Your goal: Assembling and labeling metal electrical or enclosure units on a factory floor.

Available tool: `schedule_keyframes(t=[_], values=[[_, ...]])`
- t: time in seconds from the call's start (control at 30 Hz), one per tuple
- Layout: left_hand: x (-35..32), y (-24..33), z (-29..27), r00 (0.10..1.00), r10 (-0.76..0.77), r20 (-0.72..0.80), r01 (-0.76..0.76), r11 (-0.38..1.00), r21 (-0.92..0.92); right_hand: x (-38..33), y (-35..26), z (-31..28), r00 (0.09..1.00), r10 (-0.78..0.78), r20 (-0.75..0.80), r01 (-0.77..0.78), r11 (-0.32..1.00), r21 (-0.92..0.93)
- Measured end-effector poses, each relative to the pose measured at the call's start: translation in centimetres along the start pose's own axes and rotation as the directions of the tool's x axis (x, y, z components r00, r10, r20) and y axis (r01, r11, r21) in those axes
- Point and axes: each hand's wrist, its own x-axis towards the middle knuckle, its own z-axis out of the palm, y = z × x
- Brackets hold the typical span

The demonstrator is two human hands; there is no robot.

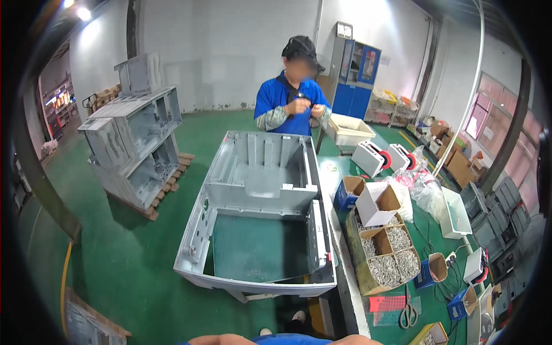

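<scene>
Neither of my hands shows; only a strip of my blue sleeve and forearms [276,339] appears at the lower edge. In front of me lies a large grey metal cabinet housing [198,230], open side up, with a green floor visible through its cut-out. At its far end stands a co-worker in a blue shirt and dark cap [292,98], both hands raised to the chest and handling something small that I cannot make out.
A green-topped table [443,310] on the right holds a cardboard box of silver screws [385,253], small blue and white boxes, scissors [408,313], clear bags and cables. More grey housings [135,144] are stacked on a pallet at left. A blue cabinet [356,77] stands at the back.
</scene>
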Motion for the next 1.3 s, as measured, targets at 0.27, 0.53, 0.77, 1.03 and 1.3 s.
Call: schedule_keyframes(t=[0.27, 0.53, 0.77, 1.03, 1.3], values=[[-1.1, 1.3, 2.9, 0.990, 0.133, -0.043, -0.132, 0.990, 0.041, 1.1, 1.8, 1.7, 0.994, 0.007, 0.105, -0.007, 1.000, 0.005], [-3.0, 0.8, 5.9, 0.910, 0.346, -0.227, -0.331, 0.938, 0.101, 1.1, 1.7, 0.9, 0.926, 0.161, 0.341, -0.213, 0.970, 0.121], [-3.9, -2.5, 3.3, 0.775, 0.292, -0.561, -0.339, 0.940, 0.020, -0.8, -0.7, 2.1, 0.961, 0.247, 0.126, -0.262, 0.958, 0.120], [-2.7, -5.9, -7.6, 0.172, -0.215, -0.961, 0.322, 0.934, -0.152, -5.8, -2.6, -3.3, 0.970, 0.058, -0.237, -0.096, 0.984, -0.152], [-4.2, -14.1, -18.6, -0.147, -0.283, -0.948, 0.606, 0.731, -0.312, -15.7, -1.4, -11.8, 0.002, 0.085, -0.996, -0.747, 0.663, 0.055]])
